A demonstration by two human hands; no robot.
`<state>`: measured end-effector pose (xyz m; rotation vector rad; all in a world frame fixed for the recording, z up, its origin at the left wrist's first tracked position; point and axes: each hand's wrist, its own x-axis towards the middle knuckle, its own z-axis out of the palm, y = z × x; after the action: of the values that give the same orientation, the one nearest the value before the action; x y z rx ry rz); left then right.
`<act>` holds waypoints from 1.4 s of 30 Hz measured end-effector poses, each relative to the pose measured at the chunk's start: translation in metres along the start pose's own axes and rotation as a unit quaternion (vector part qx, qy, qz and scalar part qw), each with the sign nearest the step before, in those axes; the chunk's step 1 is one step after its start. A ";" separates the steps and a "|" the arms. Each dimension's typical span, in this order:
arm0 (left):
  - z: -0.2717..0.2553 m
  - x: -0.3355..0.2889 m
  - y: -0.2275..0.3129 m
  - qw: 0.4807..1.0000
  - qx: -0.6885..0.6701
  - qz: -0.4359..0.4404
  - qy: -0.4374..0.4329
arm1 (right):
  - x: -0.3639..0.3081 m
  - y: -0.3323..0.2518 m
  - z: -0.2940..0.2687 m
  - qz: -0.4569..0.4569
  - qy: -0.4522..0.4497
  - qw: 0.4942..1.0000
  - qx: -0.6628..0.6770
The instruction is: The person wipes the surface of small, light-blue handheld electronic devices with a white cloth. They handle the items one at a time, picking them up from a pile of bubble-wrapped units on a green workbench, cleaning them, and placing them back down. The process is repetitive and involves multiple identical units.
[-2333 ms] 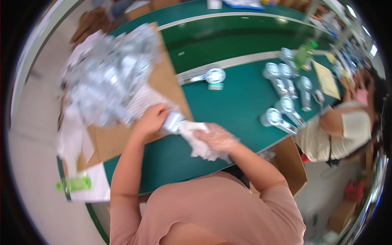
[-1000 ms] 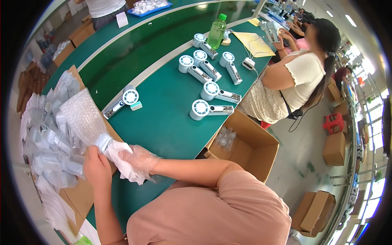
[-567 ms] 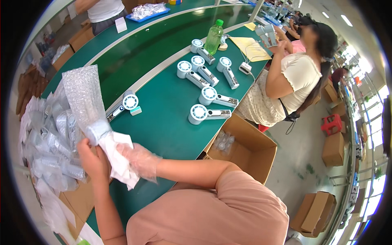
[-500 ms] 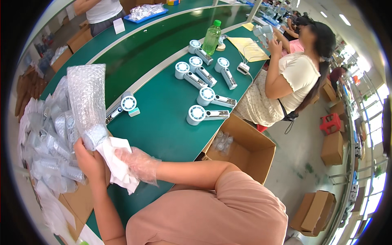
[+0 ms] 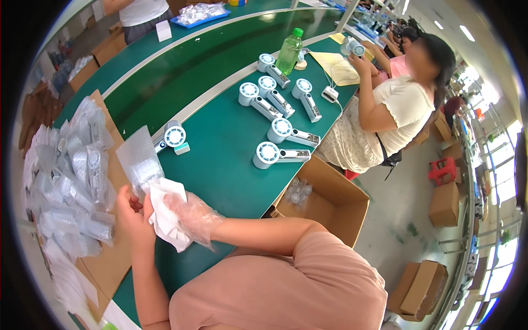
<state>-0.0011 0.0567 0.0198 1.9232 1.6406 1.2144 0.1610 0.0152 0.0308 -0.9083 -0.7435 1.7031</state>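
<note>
My right hand [image 5: 193,215], in a clear plastic glove, is closed round a crumpled white cloth [image 5: 165,212]. The cloth lies against the lower end of a bubble-wrap bag [image 5: 146,165], which has a pale round-ended item inside, its kind blurred by the wrap. My bare left hand [image 5: 135,212] is beside the bag's lower end, its fingers bent but apart, and it seems to hold nothing. Just beyond the bag, a handheld fan [image 5: 174,135] lies on the green table [image 5: 220,181] near a small teal-and-white block [image 5: 182,148].
Several handheld fans [image 5: 268,154] lie further right, with a green bottle [image 5: 290,50] behind. Bubble-wrapped items [image 5: 71,192] are heaped on cardboard at left. An open carton [image 5: 335,198] stands by the table's right edge. A co-worker [image 5: 399,104] sits at right, holding a fan.
The bubble-wrap bag has tipped down and its upper part has dropped lower. My left hand has loosened from it and moved slightly right. My right hand still grips the cloth.
</note>
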 end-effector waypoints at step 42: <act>-0.242 0.202 -0.049 0.891 0.303 0.152 0.303 | -0.040 -0.071 -0.039 -0.086 0.070 0.970 -0.215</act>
<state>-0.2243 0.1930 0.2023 2.3921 2.3163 1.7055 0.2365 -0.0006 0.0770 -1.2086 -1.0853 1.3308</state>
